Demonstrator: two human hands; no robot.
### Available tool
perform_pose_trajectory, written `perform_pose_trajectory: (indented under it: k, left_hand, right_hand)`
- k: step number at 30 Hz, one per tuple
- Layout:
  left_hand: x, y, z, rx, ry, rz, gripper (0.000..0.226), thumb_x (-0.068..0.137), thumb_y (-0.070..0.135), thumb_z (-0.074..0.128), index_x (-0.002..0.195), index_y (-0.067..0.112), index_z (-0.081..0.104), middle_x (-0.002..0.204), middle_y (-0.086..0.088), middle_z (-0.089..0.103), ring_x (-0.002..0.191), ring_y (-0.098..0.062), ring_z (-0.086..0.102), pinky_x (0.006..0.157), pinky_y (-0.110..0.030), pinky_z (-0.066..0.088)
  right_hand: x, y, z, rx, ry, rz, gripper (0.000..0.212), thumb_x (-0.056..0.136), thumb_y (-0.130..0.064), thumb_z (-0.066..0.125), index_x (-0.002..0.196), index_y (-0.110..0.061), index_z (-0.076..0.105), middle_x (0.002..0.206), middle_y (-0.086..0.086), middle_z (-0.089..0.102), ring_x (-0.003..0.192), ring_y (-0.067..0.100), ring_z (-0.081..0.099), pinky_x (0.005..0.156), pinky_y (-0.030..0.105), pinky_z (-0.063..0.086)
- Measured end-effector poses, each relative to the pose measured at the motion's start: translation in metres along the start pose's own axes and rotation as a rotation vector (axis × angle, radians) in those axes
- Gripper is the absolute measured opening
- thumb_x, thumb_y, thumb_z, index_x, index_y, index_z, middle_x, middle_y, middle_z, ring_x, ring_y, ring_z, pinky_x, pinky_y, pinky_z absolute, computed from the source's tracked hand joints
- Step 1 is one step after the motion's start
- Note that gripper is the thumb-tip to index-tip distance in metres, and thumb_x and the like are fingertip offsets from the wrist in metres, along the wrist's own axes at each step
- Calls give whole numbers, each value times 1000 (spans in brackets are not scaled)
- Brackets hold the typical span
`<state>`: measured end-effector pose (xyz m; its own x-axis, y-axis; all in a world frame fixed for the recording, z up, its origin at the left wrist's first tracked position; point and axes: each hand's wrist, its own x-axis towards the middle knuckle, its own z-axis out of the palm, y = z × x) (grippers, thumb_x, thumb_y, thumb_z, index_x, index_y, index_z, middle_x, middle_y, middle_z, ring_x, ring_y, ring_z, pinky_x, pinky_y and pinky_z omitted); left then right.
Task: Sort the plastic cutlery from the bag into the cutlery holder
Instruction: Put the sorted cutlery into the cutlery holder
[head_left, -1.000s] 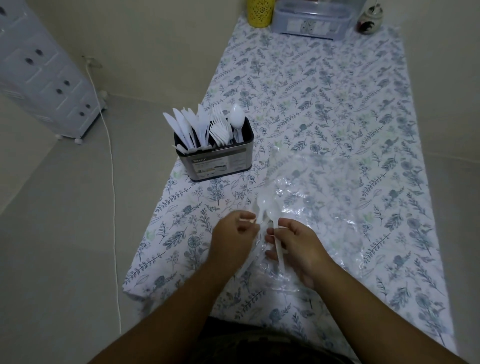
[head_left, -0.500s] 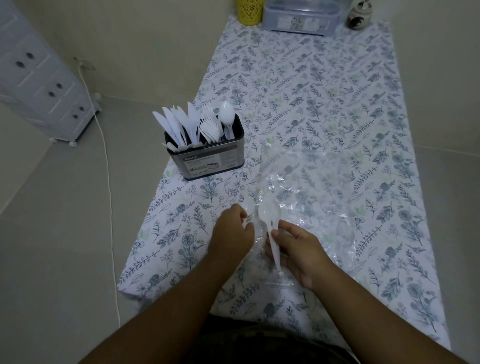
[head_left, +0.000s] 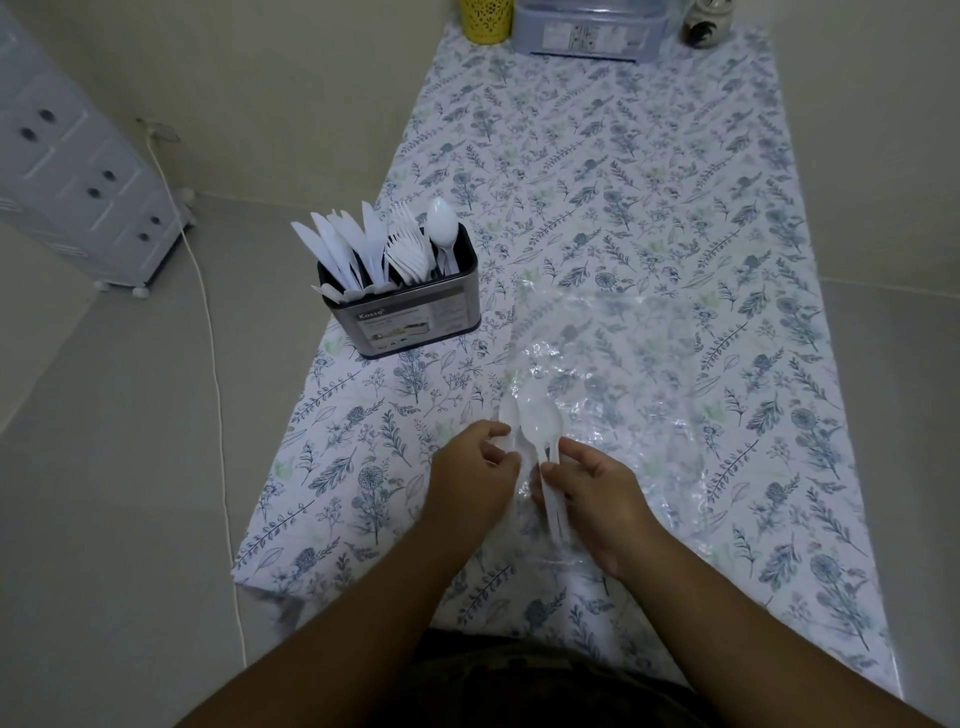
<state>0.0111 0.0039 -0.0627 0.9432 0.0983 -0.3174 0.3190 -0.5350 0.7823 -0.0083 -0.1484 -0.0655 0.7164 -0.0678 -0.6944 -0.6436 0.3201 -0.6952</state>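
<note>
Floral tablecloth (head_left: 649, 208), grey floor (head_left: 104, 467); both hands pinch spoons (head_left: 540, 423) w/ clear bag (head_left: 623, 374).

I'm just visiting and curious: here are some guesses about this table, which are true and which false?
1. The cutlery holder already holds knives, forks and a spoon. True.
2. The right hand pinches a white spoon. True.
3. The left hand rests flat on the holder. False: it grips the clear plastic bag near the spoon.
4. A red cup stands at the table's far end. False: the cup there is yellow.
</note>
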Motion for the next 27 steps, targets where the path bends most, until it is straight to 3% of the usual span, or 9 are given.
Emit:
perform_pose_trajectory:
  k: [4,9,12,16,19,22,27]
  left_hand:
    - [-12,4,10,-122,-3,15,34,90,20,71,124,26,68,79,8,70,69,5,65,62,-5,49]
    - [-8,5,9,-152,-12,39,24,93,18,68,115,21,75,105,8,75,88,5,68,82,-13,55]
    - [-8,3,9,-167,-11,22,21,91,19,69,110,22,77,97,10,76,86,2,71,81,-22,59]
    - [-4,0,5,-94,-85,62,19,92,14,66,105,20,78,87,14,73,79,7,68,69,-6,51]
    - [5,0,4,53,-101,132,22,89,8,62,101,17,77,94,7,72,80,5,64,68,-1,45]
    - [19,-5,8,201,-23,195,18,86,6,65,102,14,68,99,1,64,88,-8,59,74,-10,43]
    - [38,-6,13,281,-40,178,21,85,8,69,105,13,61,92,0,61,84,-15,59,71,-27,50]
  right_hand:
    - [-3,0,6,-100,-46,-86,28,95,-3,66,116,-20,75,106,9,80,99,28,77,90,47,60]
    - [-3,2,5,-51,-121,-40,28,100,-8,61,125,-16,71,113,9,78,106,26,75,93,45,58]
    - [-4,2,4,3,-128,-9,28,100,-6,60,124,-14,70,113,13,78,106,28,74,94,42,58]
    - [-3,2,-1,34,-84,19,30,93,1,67,121,-10,69,107,19,78,105,35,74,97,47,57]
    - [-6,3,-4,40,-40,21,26,92,2,69,115,-10,71,103,20,78,102,37,74,90,44,61]
    - [-7,6,-6,48,2,18,26,91,1,70,116,-8,70,103,22,77,93,34,74,84,42,63]
    - [-7,5,-17,19,18,-11,28,92,-4,70,120,-8,72,102,23,77,89,32,74,91,56,59]
